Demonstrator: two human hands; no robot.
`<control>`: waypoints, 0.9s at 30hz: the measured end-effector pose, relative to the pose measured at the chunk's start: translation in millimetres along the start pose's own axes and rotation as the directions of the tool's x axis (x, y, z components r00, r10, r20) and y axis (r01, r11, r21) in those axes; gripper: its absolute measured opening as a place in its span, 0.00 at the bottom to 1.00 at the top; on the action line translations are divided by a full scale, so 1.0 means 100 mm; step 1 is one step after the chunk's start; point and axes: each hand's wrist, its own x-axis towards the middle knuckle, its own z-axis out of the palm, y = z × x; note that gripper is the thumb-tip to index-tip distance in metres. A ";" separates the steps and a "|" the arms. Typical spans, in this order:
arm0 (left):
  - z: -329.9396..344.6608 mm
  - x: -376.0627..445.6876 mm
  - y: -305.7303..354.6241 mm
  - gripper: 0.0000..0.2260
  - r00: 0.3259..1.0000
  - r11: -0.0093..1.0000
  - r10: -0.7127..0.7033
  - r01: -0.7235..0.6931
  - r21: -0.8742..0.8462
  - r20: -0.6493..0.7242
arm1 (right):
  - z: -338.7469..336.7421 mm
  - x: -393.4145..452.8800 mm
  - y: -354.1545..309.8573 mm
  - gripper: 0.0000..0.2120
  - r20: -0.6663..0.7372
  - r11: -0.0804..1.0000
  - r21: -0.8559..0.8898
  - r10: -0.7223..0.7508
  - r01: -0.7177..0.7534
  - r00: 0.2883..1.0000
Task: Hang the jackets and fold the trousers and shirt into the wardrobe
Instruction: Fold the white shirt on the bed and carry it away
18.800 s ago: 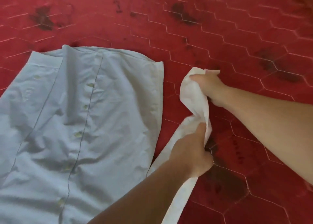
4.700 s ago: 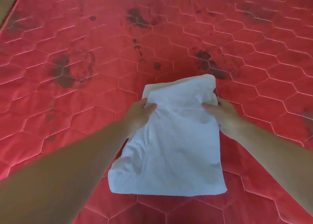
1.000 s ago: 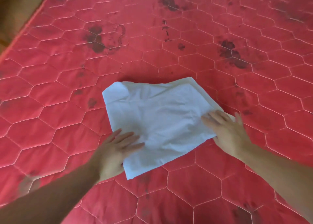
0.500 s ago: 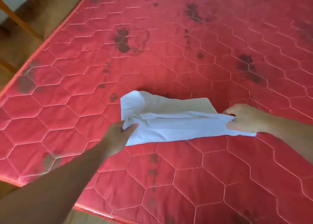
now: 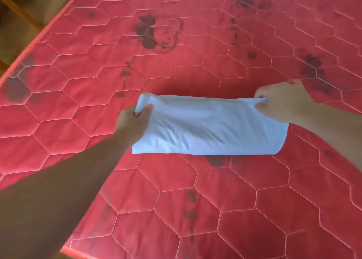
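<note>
Shirt (image 5: 211,127) — white, folded into a long band — lies across the middle of the frame on a red quilted mattress (image 5: 176,209) stitched in hexagons and marked with dark stains. Its near edge rests on the mattress; its far edge is held up between two hands. At the band's left end, the left hand (image 5: 132,121) grips the cloth, thumb on top and fingers curled under the corner. At the right end, the right hand (image 5: 284,100) pinches the far corner with its fingers bunched tight around a fold of cloth. Both bare forearms reach in from the lower corners of the frame. In the upper left, past the mattress's piped edge, brown floor (image 5: 17,37) shows — crossed by an orange-brown wooden bar (image 5: 19,10).
</note>
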 end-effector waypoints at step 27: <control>0.63 0.07 -0.33 0.32 0.884 0.536 0.405 -0.437 0.722 0.234 | 1.19 -0.25 -0.58 0.31 -0.153 0.987 0.162 0.019 0.006 0.988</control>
